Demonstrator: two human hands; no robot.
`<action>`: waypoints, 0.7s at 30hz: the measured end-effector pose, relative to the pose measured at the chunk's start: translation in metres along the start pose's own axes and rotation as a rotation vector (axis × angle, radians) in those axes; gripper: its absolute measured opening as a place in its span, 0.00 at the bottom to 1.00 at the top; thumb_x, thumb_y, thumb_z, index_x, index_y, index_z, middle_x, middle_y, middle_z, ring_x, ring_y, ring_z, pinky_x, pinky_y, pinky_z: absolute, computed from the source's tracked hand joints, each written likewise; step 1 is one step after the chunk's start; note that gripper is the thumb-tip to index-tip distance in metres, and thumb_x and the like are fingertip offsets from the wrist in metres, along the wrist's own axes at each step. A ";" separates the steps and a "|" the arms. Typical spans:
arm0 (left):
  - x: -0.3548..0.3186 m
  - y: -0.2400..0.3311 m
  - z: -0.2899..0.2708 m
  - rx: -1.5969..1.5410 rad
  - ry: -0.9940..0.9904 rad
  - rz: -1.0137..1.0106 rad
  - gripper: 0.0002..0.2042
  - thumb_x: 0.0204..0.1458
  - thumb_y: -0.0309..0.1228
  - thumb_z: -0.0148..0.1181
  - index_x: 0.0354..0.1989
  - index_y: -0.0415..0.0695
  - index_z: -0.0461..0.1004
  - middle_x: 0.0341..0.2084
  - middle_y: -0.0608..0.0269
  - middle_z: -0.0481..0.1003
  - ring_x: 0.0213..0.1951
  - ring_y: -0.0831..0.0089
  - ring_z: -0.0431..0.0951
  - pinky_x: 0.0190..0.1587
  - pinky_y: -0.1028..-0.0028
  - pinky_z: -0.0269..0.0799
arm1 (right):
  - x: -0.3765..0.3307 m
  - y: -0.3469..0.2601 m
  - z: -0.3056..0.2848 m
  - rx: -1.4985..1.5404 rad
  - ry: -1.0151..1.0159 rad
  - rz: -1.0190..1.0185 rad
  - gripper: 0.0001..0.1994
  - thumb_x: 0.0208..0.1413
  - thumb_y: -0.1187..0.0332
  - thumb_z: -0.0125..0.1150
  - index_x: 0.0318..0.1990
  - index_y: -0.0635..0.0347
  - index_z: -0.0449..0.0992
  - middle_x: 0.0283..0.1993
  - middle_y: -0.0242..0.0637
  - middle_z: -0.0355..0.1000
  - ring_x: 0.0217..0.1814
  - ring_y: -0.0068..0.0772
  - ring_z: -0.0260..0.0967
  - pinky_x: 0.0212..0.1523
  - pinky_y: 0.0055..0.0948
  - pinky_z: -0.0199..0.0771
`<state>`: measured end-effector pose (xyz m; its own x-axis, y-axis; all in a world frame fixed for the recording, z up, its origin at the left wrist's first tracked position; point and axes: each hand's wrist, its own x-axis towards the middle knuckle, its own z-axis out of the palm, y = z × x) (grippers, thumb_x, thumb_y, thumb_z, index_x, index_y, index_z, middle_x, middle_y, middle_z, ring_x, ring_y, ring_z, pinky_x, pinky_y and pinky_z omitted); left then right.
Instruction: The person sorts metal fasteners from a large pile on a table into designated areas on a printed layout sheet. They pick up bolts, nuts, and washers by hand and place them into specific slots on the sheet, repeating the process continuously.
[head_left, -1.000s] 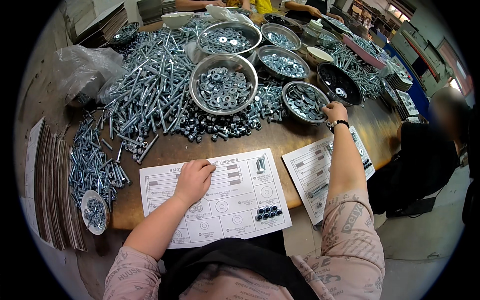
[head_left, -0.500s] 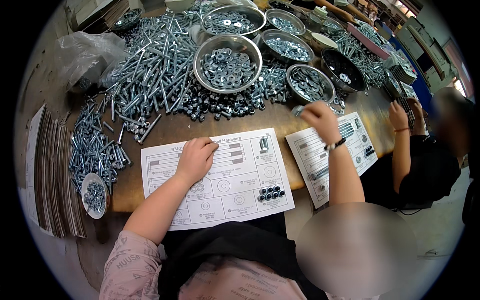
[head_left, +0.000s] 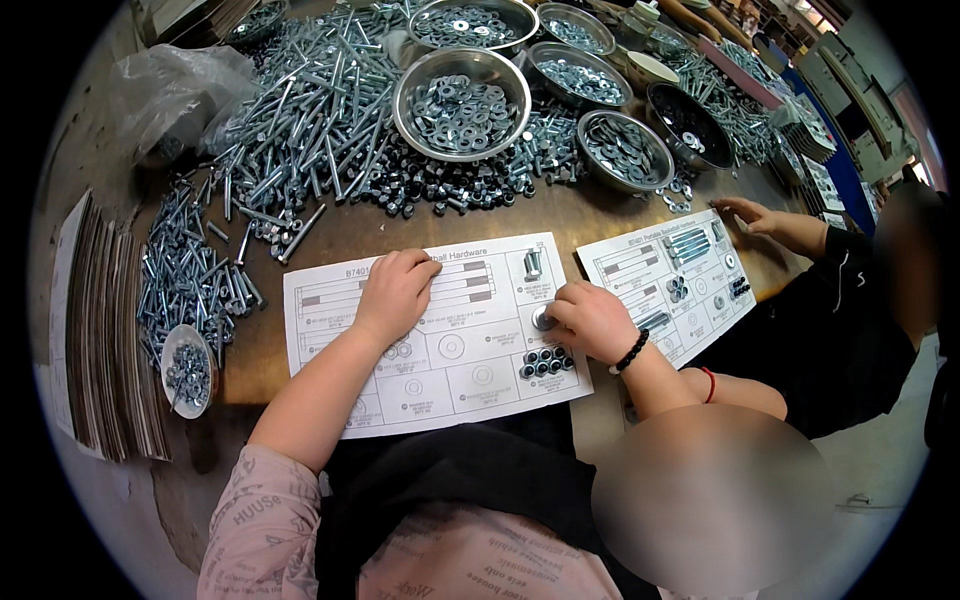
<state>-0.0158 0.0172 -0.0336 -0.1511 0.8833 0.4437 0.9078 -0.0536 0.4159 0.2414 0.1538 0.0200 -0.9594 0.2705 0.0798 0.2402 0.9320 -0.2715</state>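
On the worktop (head_left: pixel 330 235), centre: white parts sheet (head_left: pixel 440 335) pinned flat under the left hand (head_left: pixel 393 293), palm down, holding nothing; the right hand (head_left: pixel 590 318), up at the steel bowl (head_left: pixel 627 150) half a second ago, now rests on the sheet's right side with its grip closed narrow over a small silver washer (head_left: pixel 541 320), black nuts (head_left: pixel 546 361) just below it. Washer largely covered by fingertips; the person's lap blurred. Beyond the grip: loose bolts (head_left: pixel 300 110), a second sheet (head_left: pixel 678 280), a co-worker's hand (head_left: pixel 748 215).
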 end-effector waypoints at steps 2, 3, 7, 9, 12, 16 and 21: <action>0.000 0.000 0.000 -0.007 0.003 0.003 0.07 0.44 0.24 0.55 0.32 0.43 0.74 0.33 0.62 0.71 0.37 0.62 0.70 0.41 0.66 0.65 | 0.001 -0.004 -0.001 0.056 -0.022 0.078 0.13 0.37 0.66 0.65 0.34 0.54 0.72 0.35 0.35 0.67 0.39 0.39 0.66 0.39 0.32 0.68; 0.000 0.000 0.001 -0.013 0.002 0.000 0.07 0.44 0.24 0.55 0.32 0.43 0.74 0.32 0.62 0.72 0.37 0.62 0.70 0.41 0.66 0.65 | 0.003 -0.006 -0.002 0.081 -0.033 0.112 0.15 0.38 0.65 0.65 0.35 0.55 0.72 0.35 0.35 0.67 0.40 0.40 0.66 0.40 0.32 0.68; -0.001 -0.001 0.002 -0.016 0.007 -0.009 0.07 0.43 0.23 0.55 0.33 0.43 0.74 0.32 0.61 0.72 0.37 0.61 0.70 0.42 0.66 0.65 | 0.007 -0.005 0.003 0.085 -0.126 0.158 0.15 0.40 0.63 0.64 0.38 0.55 0.72 0.37 0.37 0.67 0.43 0.40 0.66 0.42 0.34 0.68; -0.003 -0.001 0.001 0.003 0.001 -0.019 0.08 0.43 0.24 0.55 0.34 0.43 0.74 0.34 0.60 0.72 0.38 0.61 0.70 0.43 0.66 0.65 | 0.011 -0.005 0.004 0.073 -0.181 0.176 0.15 0.42 0.62 0.63 0.39 0.54 0.72 0.38 0.38 0.67 0.43 0.41 0.66 0.43 0.34 0.68; 0.000 -0.001 -0.001 0.067 -0.009 -0.035 0.11 0.43 0.28 0.56 0.38 0.45 0.74 0.39 0.59 0.71 0.44 0.61 0.69 0.46 0.64 0.63 | 0.013 -0.005 -0.002 0.071 -0.183 0.160 0.14 0.41 0.63 0.63 0.37 0.54 0.73 0.37 0.38 0.67 0.42 0.41 0.66 0.41 0.34 0.68; -0.002 0.000 0.000 0.154 -0.081 -0.089 0.18 0.43 0.34 0.57 0.46 0.47 0.71 0.47 0.58 0.68 0.50 0.62 0.65 0.51 0.62 0.59 | 0.022 -0.003 -0.012 0.119 -0.034 0.143 0.15 0.41 0.63 0.65 0.39 0.53 0.73 0.36 0.38 0.68 0.39 0.42 0.67 0.39 0.34 0.69; -0.007 0.004 -0.001 0.177 -0.064 -0.141 0.19 0.43 0.35 0.57 0.46 0.47 0.70 0.47 0.59 0.68 0.50 0.62 0.65 0.52 0.62 0.57 | 0.057 -0.003 -0.021 0.116 0.062 0.126 0.13 0.43 0.64 0.64 0.37 0.55 0.73 0.35 0.38 0.68 0.37 0.41 0.67 0.36 0.34 0.69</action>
<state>-0.0117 0.0109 -0.0345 -0.2615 0.9044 0.3370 0.9348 0.1504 0.3218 0.1888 0.1714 0.0453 -0.9110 0.4011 0.0958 0.3361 0.8567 -0.3912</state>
